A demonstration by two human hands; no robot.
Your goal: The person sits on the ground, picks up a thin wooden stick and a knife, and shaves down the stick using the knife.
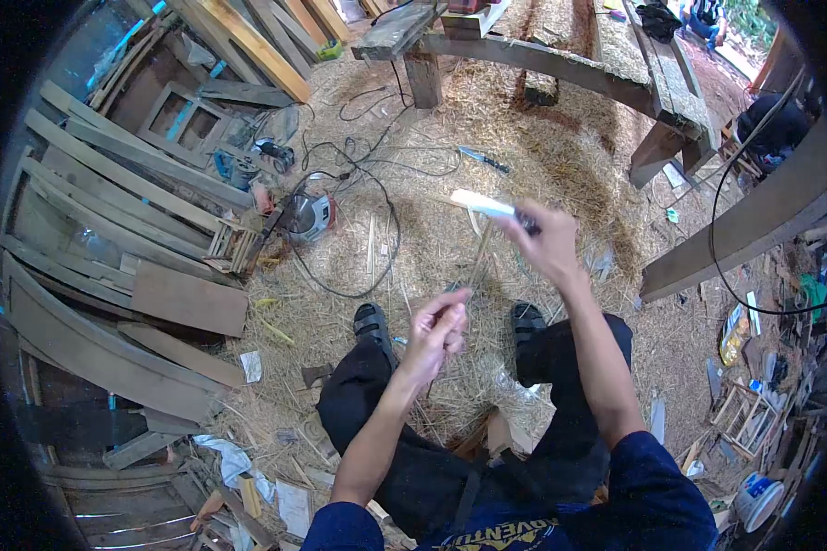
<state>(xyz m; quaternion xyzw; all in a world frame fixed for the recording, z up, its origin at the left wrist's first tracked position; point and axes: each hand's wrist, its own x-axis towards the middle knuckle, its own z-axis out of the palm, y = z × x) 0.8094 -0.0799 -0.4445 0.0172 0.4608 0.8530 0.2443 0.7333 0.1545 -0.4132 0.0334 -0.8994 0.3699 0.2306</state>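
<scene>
My right hand (547,241) is wrapped round the dark handle of a knife (487,204), whose bright blade points left. Below and to the left, my left hand (439,335) is closed on the lower end of a thin strip (481,257) that rises toward the knife. Whether blade and strip touch I cannot tell. Another knife-like tool (483,160) with a blue blade and dark handle lies on the shavings beyond my hands. Both hands are above the floor, between my sandalled feet.
A circular saw (311,217) and tangled black cables lie left of centre. Curved wooden boards (110,349) stack along the left. A wooden bench (542,57) stands ahead, a thick beam (753,216) slants at right, and a white bucket (759,500) sits lower right. People are partly visible upper right.
</scene>
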